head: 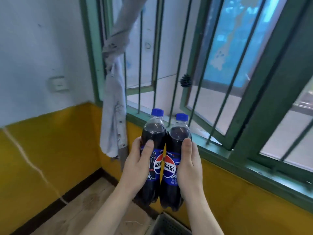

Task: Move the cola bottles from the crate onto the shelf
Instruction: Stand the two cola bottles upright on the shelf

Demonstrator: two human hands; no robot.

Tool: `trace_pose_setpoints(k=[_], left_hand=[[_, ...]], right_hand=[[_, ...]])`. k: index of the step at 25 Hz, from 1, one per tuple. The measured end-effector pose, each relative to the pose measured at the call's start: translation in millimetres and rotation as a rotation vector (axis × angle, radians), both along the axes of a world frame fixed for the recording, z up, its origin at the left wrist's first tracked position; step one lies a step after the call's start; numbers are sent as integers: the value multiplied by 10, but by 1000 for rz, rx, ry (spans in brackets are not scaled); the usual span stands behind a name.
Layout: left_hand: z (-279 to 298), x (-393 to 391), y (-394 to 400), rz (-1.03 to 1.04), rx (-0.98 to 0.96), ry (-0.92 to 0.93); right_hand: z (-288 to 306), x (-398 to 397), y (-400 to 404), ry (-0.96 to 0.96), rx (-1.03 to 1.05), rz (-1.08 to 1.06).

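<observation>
Two dark cola bottles with blue caps and blue labels are held upright side by side in the air, touching each other. My left hand (137,160) grips the left cola bottle (155,133) around its label, thumb across the front. My right hand (189,160) grips the right cola bottle (177,136) the same way. Both bottles are in front of the green window sill (220,153). A corner of a dark grey crate (167,224) shows at the bottom edge. No shelf is in view.
A green barred window (203,65) fills the upper right, one pane swung open. A knotted grey curtain (115,102) hangs left of the bottles. The wall is white above and yellow (50,150) below. Tan floor (94,209) lies under my arms.
</observation>
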State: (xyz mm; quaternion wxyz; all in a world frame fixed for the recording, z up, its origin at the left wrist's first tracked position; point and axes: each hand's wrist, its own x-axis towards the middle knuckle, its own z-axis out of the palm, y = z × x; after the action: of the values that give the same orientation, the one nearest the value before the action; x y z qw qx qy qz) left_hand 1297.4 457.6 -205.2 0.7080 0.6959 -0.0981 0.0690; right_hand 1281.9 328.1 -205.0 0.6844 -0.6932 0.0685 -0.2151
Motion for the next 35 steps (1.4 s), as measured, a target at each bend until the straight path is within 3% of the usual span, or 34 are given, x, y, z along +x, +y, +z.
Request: trace_pose_setpoints(k=[11,21,35], left_hand=[[-20,-979,1094,474,0,-23],[54,-2485,2297,909,-2,-59],[62,-4092,2965,1441,-35,-58]], right_hand=[[-62,-315,1181,-23,19,480],[14,-1380,2691,-33,32,947],[15,-2623,3963,-107,-6,1552]])
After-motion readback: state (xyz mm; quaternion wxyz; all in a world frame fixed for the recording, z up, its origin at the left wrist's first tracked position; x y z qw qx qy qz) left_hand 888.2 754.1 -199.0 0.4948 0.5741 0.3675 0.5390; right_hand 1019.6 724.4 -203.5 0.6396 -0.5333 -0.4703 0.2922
